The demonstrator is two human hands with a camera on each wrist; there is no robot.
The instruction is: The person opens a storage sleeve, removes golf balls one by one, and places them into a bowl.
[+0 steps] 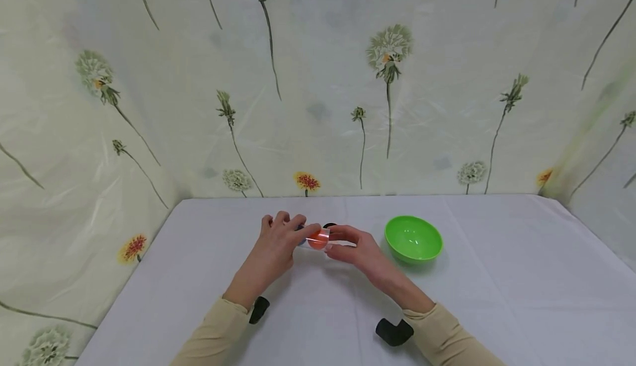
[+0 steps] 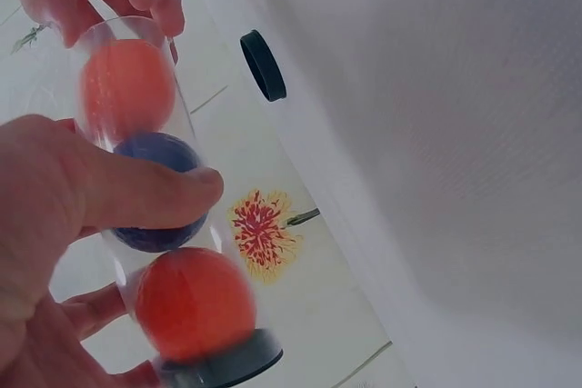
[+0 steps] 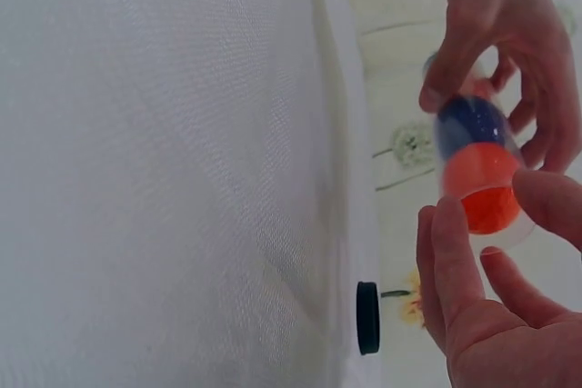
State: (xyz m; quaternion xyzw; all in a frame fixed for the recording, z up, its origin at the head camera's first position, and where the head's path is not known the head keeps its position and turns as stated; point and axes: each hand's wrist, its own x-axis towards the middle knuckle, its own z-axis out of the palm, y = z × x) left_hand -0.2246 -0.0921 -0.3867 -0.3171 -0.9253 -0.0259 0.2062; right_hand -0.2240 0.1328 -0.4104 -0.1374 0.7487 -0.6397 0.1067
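My left hand (image 1: 280, 244) grips a clear plastic tube (image 2: 216, 232) around its side, thumb across the middle. Inside it sit two orange balls with a dark blue ball (image 2: 156, 147) between them. A dark cap (image 2: 227, 365) covers the tube's end nearer the left palm. At the other, uncapped end, my right hand (image 3: 500, 324) is cupped with fingers and thumb spread around the mouth, the outer orange ball (image 3: 491, 209) just inside. A loose dark cap (image 3: 367, 318) lies on the table beyond the hands, partly hidden by them in the head view.
To the right of my right hand stands a bright green bowl (image 1: 413, 239). A white cloth covers the table (image 1: 497, 277). Flower-print sheeting (image 1: 318, 79) rises behind the table and at both sides. Black wrist devices (image 1: 394, 333) show below each sleeve.
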